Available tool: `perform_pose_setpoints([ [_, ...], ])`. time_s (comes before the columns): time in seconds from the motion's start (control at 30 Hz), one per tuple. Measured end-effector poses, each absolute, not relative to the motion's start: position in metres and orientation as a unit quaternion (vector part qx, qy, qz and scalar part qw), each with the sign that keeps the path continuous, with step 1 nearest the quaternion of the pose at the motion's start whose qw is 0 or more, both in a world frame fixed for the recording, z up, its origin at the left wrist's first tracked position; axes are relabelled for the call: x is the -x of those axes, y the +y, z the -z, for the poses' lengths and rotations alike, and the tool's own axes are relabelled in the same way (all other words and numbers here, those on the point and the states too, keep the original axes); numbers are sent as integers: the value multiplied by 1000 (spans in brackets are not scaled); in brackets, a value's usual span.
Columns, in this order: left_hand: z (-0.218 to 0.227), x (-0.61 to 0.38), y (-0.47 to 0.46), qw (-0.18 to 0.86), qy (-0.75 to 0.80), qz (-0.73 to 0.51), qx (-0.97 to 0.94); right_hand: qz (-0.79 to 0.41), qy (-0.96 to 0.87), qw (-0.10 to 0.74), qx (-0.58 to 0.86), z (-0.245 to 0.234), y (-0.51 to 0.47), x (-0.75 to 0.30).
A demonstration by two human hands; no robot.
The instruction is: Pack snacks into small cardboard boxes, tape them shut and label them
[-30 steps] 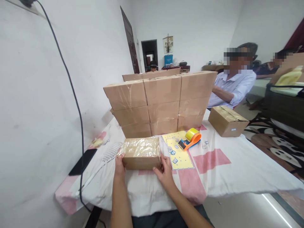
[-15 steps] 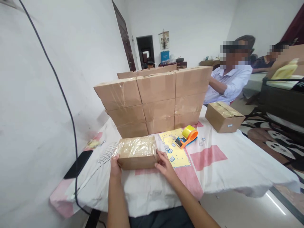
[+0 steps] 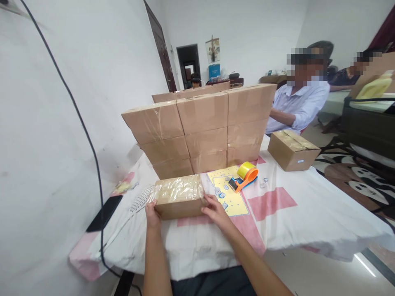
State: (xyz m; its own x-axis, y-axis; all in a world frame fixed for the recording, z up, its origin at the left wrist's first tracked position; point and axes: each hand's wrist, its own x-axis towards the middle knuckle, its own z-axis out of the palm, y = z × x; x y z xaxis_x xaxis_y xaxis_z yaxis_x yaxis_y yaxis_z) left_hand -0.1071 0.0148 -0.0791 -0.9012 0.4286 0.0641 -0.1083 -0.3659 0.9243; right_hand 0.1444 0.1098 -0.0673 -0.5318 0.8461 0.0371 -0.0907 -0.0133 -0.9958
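Observation:
A cardboard box [image 3: 182,207] with shiny clear tape over its top rests on the cloth in front of me. My left hand [image 3: 153,213] grips its left end, and my right hand [image 3: 214,209] holds the right end with thumb and fingers. Close behind it rises a stack of taped cardboard boxes [image 3: 205,135], several wide and high. To the right of my right hand, an orange tape dispenser [image 3: 251,174] with a yellow roll lies on the table, apart from the box.
Another taped cardboard box [image 3: 293,152] sits at the table's right side, near a person in a white shirt [image 3: 308,102]. On the left lie a dark flat object [image 3: 105,213] and a hanging black cable [image 3: 83,119]. The table wears a patterned cloth [image 3: 308,230].
The whole view has shifted slightly. Both hands keep their hold on the box, which stays in about the same place on the table.

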Motion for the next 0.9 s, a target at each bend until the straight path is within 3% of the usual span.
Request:
perform_pose_setpoints([
  [0.23,79,106,14,162,516,-827,-150,-750,-462,341,327,57,111,-152],
  [0.6,67,105,2,174,449,-855,-192,-490,-754,343,273,51,124,-167],
  [0.77,67,103,-2,187,429,-863,-191,-443,-847,245,161,28,103,-151],
  [0.9,74,99,-9,198,412,-870,-182,-407,-834,326,180,24,87,-138],
])
